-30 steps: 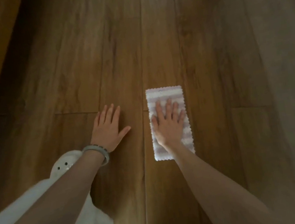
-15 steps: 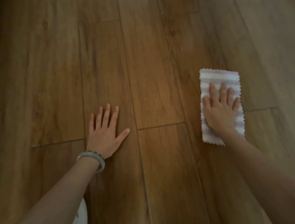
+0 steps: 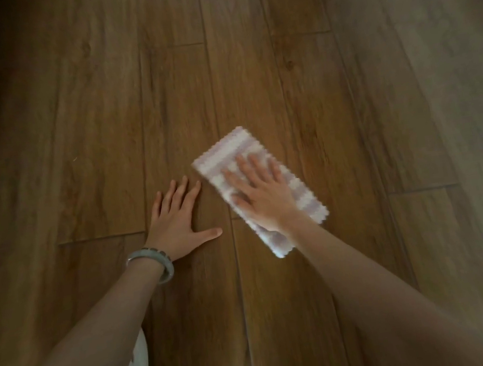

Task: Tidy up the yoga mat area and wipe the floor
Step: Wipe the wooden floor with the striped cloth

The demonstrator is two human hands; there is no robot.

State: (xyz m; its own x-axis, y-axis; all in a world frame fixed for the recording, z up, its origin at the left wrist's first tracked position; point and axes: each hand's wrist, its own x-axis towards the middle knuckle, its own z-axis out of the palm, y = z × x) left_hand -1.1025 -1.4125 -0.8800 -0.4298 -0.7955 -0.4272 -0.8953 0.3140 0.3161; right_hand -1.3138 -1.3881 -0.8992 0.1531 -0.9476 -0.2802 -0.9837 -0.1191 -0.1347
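The right hand (image 3: 262, 197), fingers straight, presses the striped cloth (image 3: 229, 150) to the floor (image 3: 312, 79); cloth judged soft, light, prone to bunching, best held centrally; left hand (image 3: 177, 222) flat, empty.

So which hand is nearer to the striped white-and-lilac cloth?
Right. The right hand presses flat on the striped white-and-lilac cloth; the left hand rests on the wooden floor beside it, apart.
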